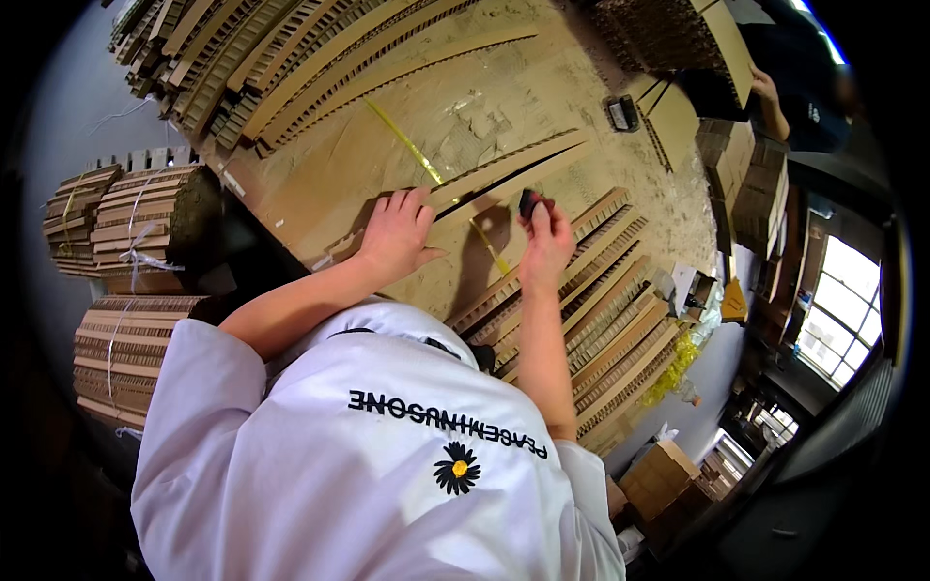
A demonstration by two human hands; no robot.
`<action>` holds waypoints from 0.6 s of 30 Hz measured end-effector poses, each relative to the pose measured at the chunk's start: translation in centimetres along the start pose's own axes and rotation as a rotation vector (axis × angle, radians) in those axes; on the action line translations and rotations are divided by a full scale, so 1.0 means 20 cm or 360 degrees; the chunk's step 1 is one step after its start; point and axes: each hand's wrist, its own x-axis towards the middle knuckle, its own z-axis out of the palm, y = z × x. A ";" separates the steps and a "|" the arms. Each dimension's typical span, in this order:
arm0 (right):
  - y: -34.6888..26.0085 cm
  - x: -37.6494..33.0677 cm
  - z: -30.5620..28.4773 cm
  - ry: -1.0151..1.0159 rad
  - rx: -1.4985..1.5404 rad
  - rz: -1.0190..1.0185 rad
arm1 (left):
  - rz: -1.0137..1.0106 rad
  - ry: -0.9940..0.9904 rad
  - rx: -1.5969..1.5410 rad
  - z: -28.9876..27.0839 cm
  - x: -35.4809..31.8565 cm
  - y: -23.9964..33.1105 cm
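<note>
Cardboard strips (pixel 523 174) lie on the worktop (pixel 320 194) just beyond both hands. More strips (pixel 601 320) lie stacked at the right. Tied bundles (pixel 145 232) stand left of the worktop.

The middle of the worn brown cardboard-topped worktable (pixel 504 92) lies open between the hands, crossed only by a thin yellow strap (pixel 407 143) lying flat. Stacked corrugated cardboard strips (pixel 242 58) crowd its far left edge, and more rows of honeycomb cardboard strips (pixel 605 300) fill the near right edge. A small black box (pixel 621 113) sits toward the far right corner. Tied cardboard bundles (pixel 140 232) stand beside the left edge.
</note>
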 end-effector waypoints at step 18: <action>0.01 0.18 0.30 -0.1079 -0.0911 -0.0801 | -0.0094 0.0074 0.0561 -0.08 -0.23 -0.28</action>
